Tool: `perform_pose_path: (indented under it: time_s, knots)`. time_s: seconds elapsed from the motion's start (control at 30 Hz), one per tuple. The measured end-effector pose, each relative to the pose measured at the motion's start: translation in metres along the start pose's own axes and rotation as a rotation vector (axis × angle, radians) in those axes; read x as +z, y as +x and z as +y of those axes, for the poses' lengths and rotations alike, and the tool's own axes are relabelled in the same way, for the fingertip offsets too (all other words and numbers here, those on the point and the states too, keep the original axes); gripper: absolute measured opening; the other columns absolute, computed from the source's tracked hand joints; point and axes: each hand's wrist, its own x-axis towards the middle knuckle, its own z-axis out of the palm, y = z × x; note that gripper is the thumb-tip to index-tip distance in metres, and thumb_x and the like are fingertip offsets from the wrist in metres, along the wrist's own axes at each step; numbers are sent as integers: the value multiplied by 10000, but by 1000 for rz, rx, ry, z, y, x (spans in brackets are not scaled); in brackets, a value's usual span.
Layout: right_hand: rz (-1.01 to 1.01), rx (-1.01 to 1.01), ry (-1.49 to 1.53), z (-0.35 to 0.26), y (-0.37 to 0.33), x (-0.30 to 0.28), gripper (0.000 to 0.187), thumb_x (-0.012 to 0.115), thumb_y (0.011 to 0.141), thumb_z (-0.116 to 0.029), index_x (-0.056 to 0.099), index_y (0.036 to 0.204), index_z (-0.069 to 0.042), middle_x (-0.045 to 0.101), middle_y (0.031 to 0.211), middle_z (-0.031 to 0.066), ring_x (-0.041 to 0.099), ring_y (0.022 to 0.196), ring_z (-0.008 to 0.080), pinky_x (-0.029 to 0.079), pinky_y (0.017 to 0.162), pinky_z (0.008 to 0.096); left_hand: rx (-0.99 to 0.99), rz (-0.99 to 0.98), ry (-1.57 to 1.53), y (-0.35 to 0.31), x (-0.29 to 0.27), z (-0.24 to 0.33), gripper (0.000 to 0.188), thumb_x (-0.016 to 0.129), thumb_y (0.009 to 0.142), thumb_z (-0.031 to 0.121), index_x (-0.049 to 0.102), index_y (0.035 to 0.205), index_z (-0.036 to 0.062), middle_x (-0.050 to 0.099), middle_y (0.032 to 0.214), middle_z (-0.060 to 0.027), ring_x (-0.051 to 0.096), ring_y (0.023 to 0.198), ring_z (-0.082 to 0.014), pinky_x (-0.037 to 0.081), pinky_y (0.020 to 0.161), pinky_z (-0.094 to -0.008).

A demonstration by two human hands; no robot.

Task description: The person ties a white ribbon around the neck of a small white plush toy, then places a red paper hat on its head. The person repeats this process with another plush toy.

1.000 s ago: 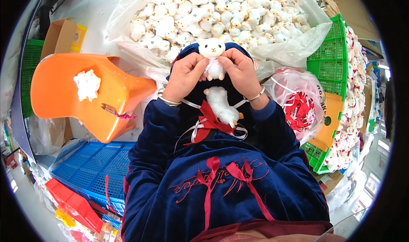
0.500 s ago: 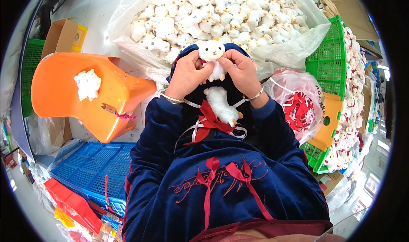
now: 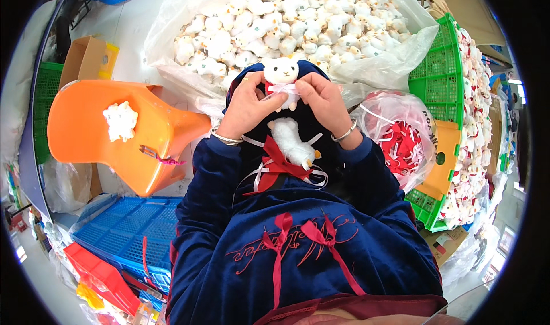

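A small white plush sheep (image 3: pixel 281 71) faces me, held upright between my hands. It wears a pale ribbon (image 3: pixel 285 88) in a bow at its neck, with red cloth (image 3: pixel 267 87) showing beside it. My left hand (image 3: pixel 247 106) is closed at the toy's left side, its thumb across the lower body by the bow. Thumb and fingers of my right hand (image 3: pixel 325 100) pinch the ribbon's right side. In my lap lies a second plush sheep (image 3: pixel 292 143), on red cloth pieces (image 3: pixel 268 179) with white ribbons.
A large clear plastic bag (image 3: pixel 166 47) full of white plush toys lies ahead. At right are a bag of red cloth pieces (image 3: pixel 401 147) and a green crate (image 3: pixel 436 70). An orange chair (image 3: pixel 86 119) at left bears a white plush (image 3: pixel 120 121) and snips (image 3: pixel 149 151). A blue crate (image 3: pixel 126 227) sits nearer.
The ribbon at the sheep's neck now shows as a bow spread across its front. Both hands remain at the toy, with the fingers shifted slightly. The whole view has moved a little.
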Motion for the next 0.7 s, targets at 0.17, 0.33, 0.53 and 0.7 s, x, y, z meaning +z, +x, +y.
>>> perform_pose_path:
  time_s: [0.17,0.33,0.53,0.7]
  knots:
    - [16,-56,-152,3,-20,12,196,646,995,-183,636,887,-20,577,725,-20,479,675,49,412,592,249,-92,118,-64,-1,16,6,386,748,846,229,620,1096,-36,679,922,-79,623,705,-85,504,608,-259]
    - [75,28,-46,3,-15,-7,254,731,934,-148,582,1085,-9,631,911,3,564,776,48,478,680,216,-51,173,-6,3,27,6,347,740,864,222,622,1070,-32,675,875,-85,630,735,-116,514,650,-283]
    - [70,-96,87,-20,-12,-14,485,809,826,-234,611,1192,15,704,1057,97,659,935,154,547,835,321,244,-47,128,-9,42,28,405,726,862,60,585,1235,-11,616,1167,-105,646,895,-176,522,800,-295]
    - [195,51,147,-19,-26,-67,416,800,849,-269,695,1168,-24,736,1037,58,674,953,132,550,843,300,228,-180,-6,-6,42,37,580,636,859,-81,495,1413,18,427,1494,-124,649,910,-126,518,798,-247]
